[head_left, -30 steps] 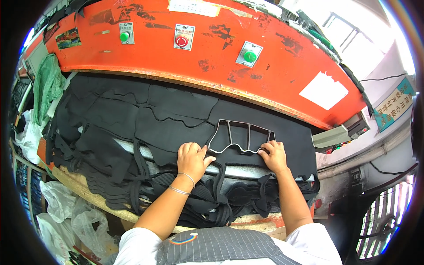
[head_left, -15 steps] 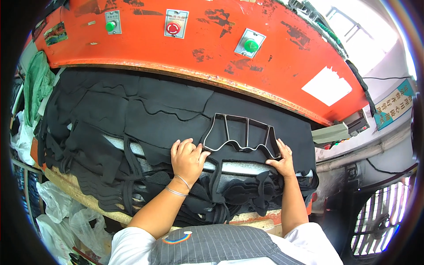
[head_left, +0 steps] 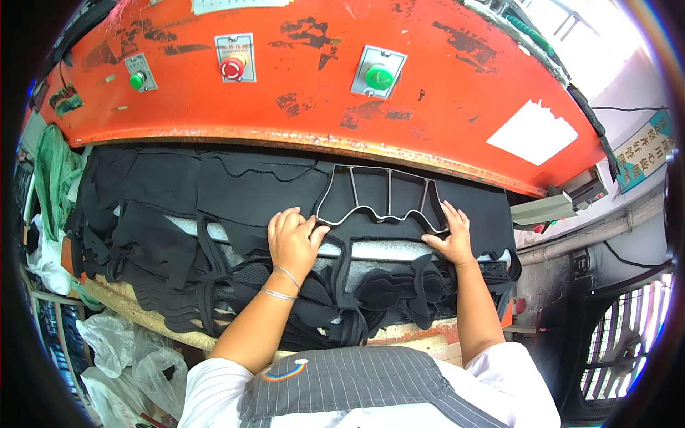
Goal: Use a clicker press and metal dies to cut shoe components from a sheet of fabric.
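Observation:
A metal cutting die point(head_left: 389, 216), a tall thin-walled frame with a wavy near edge and several cross bars, rests on black sheet material point(head_left: 264, 196). My left hand point(head_left: 292, 239) has its thumb and forefinger closed at the die's near left corner. At the opposite end, my right hand point(head_left: 451, 237) grips the right wall, thumb on the near side and fingers along the outer side. Left of the die, the sheet bears a wavy cut line. Black cut scraps point(head_left: 399, 292) lie in a heap between my forearms.
An orange-red machine beam point(head_left: 300, 107) spans the far side above the sheet, carrying a red button point(head_left: 232, 68) and green buttons, one being the large green button point(head_left: 378, 77). Clear plastic bags point(head_left: 135, 357) hang low at left. A fan point(head_left: 621, 349) stands at lower right.
The view has shifted, so the beam sits lower in the picture and the sheet appears higher. Both hands stay on the die, whose place on the sheet looks nearly the same.

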Tool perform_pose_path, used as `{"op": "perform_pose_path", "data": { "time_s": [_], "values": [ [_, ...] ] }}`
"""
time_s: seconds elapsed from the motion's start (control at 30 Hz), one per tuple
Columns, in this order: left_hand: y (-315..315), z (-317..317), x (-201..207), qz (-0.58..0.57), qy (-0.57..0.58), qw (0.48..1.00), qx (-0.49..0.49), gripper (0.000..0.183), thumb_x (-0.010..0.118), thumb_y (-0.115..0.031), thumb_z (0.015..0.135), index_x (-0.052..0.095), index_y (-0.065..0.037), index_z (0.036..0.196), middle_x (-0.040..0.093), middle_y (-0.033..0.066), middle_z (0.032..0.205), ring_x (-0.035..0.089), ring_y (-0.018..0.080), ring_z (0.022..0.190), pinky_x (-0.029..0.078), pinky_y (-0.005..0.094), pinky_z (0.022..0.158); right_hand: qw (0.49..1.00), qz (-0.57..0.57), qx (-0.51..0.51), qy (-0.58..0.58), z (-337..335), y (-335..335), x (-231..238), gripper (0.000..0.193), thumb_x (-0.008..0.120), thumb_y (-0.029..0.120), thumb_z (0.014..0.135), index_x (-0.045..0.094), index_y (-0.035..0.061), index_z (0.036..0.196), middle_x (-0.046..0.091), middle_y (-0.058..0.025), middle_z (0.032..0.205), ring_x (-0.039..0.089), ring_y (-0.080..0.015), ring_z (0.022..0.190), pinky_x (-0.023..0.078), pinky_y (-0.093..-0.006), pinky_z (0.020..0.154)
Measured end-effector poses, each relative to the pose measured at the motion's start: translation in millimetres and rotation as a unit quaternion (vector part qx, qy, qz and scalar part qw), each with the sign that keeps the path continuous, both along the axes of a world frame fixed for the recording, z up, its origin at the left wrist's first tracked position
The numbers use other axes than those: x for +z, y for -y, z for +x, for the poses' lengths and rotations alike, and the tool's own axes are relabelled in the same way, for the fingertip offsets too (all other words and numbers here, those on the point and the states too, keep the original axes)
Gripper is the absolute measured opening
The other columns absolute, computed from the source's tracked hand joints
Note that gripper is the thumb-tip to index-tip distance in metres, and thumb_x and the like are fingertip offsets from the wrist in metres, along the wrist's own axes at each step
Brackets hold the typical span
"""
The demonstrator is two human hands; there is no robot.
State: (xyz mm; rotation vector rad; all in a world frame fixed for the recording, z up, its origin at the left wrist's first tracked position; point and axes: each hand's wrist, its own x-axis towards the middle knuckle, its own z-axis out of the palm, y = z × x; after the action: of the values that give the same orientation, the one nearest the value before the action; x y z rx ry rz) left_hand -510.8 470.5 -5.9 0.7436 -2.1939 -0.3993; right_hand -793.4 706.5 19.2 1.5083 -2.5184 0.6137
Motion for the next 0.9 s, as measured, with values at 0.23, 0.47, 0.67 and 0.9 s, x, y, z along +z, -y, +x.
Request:
{"op": "perform_pose_path", "data": {
  "time_s": [0.23, 0.47, 0.67, 0.9],
  "values": [
    [144.6, 28.6, 39.5, 0.205, -0.226, 0.951, 0.046, 0.063, 0.075, -0.026, 0.082, 0.048, -0.002, 0.134, 0.055, 0.0115, 0.111, 0.054, 0.0227, 0.103, 0.044, 0.0353, 0.092, 0.994, -0.106, -0.025, 0.03, 11.5, 49.3, 41.2, 0.091, 0.083, 0.039, 0.064, 0.043, 0.0047, 0.138, 0.051, -0.0177, 0.132, 0.045, -0.0357, 0.124, 0.034, -0.0458, 0.105],
    [307.5, 78.1, 139.6, 0.002, -0.431, 0.864, 0.262, 0.07, 0.054, -0.033, 0.097, 0.023, 0.009, 0.143, 0.046, 0.0249, 0.134, 0.052, 0.0281, 0.117, 0.042, 0.0358, 0.097, 0.943, -0.274, 0.191, -0.001, 55.1, 214.3, 159.9, 0.027, 0.075, 0.016, 0.077, 0.062, 0.0056, 0.098, 0.066, -0.0098, 0.085, 0.066, -0.0241, 0.076, 0.052, -0.0328, 0.065],
    [323.9, 72.9, 173.9, -0.099, -0.21, 0.897, 0.376, 0.086, 0.034, -0.055, 0.096, 0.009, 0.009, 0.146, 0.017, 0.0309, 0.152, 0.014, 0.0412, 0.143, 0.015, 0.0482, 0.115, 0.957, -0.213, 0.196, 0.013, 60.8, 229.1, 176.6, 0.014, 0.072, 0.009, 0.079, 0.059, 0.0065, 0.083, 0.066, -0.0081, 0.078, 0.065, -0.0241, 0.07, 0.052, -0.0334, 0.06],
    [272.3, 81.5, 143.6, -0.143, -0.188, 0.935, 0.264, 0.074, 0.066, -0.029, 0.089, 0.03, 0.007, 0.142, 0.038, 0.0285, 0.142, 0.038, 0.0397, 0.131, 0.029, 0.0451, 0.109, 0.961, -0.222, 0.165, 0.019, 52.6, 225.9, 170.7, 0.014, 0.071, 0.011, 0.078, 0.058, 0.0093, 0.083, 0.063, -0.0073, 0.078, 0.064, -0.0266, 0.074, 0.052, -0.0363, 0.063]
  ]
}}
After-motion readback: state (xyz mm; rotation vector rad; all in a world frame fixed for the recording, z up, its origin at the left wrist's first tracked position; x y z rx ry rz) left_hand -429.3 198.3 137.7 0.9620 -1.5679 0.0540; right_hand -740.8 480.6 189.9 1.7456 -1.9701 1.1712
